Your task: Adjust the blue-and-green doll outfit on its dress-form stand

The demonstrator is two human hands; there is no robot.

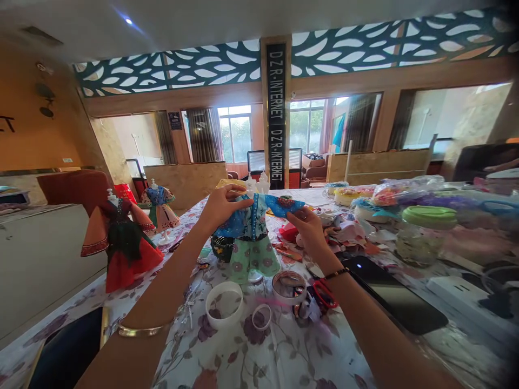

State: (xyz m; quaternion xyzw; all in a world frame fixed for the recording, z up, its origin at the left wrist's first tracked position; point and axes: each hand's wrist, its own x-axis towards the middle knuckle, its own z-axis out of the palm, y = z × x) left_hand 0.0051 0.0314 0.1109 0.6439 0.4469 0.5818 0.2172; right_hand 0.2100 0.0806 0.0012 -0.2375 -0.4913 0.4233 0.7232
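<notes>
In the middle of the table stands a miniature dress form wearing a doll outfit, with a blue buttoned top, wide blue sleeves and a pale green flowered skirt. My left hand is at the top's shoulder on the left, thumb and fingers closed on the cloth there. With thumb and fingertips my right hand pinches the lower edge of the right sleeve, which is stretched out sideways and bears a dark red-and-green patch. The left sleeve hangs partly behind my left hand.
Two dressed miniature forms, one in a red dress, stand left. In front lie tape rolls and red-handled scissors. Fabric scraps, a green-lidded jar and a phone are on the right. A dark tablet-like object lies front left.
</notes>
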